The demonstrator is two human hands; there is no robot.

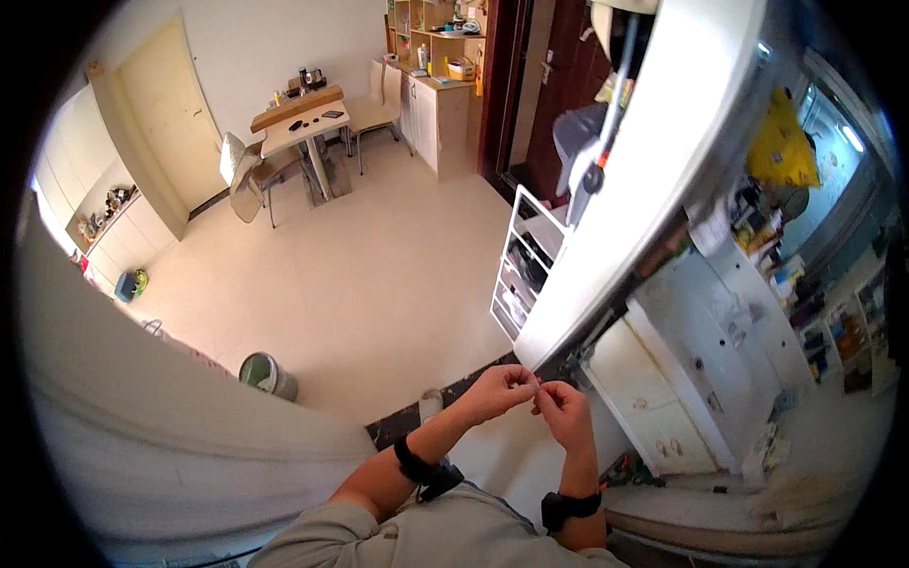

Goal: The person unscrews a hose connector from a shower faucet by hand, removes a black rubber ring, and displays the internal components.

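My left hand [490, 394] and my right hand [566, 415] meet in front of my body, fingertips almost touching. Both are closed in a pinch, thumb against finger. Between them is a tiny pale thing with a speck of red [538, 381], too small to name. Black straps with small boxes circle my left forearm [417, 464] and my right wrist [570, 509]. Beneath the hands runs a dark doorway threshold [464, 383], and the tip of a pale shoe [431, 405] shows beside my left forearm.
To the right stands a white washbasin cabinet [663, 417], with a white door frame edge [644, 180] before it. A white rack [507, 284] leans near that edge. A grey bin [270, 376] sits by the left wall. Farther off are a table [294, 133] and chairs [377, 112].
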